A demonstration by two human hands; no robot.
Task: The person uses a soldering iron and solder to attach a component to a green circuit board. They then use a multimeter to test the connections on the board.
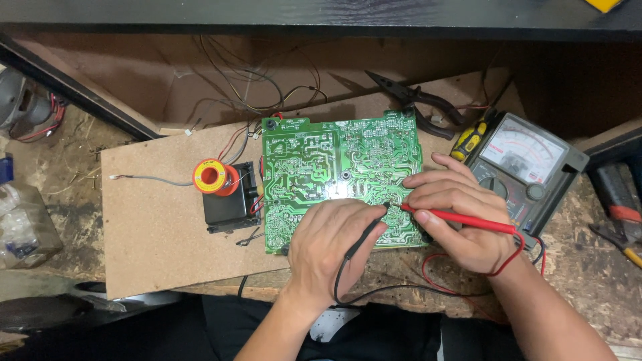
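Observation:
A green circuit board (321,167) lies solder side up on a brown hardboard sheet (154,227). My left hand (328,244) grips a black test probe (364,237), its tip touching the board near the lower middle. My right hand (458,217) pinches a red test probe (461,219), its tip on the board just right of the black one. Red and black leads run from the probes toward an analog multimeter (528,167) at the right.
An orange solder spool (212,177) sits on a black box (231,200) left of the board. Pliers (418,100) lie behind the board, a yellow-and-black screwdriver (468,140) beside the meter. More hand tools (618,214) rest far right. Loose wires trail at the back.

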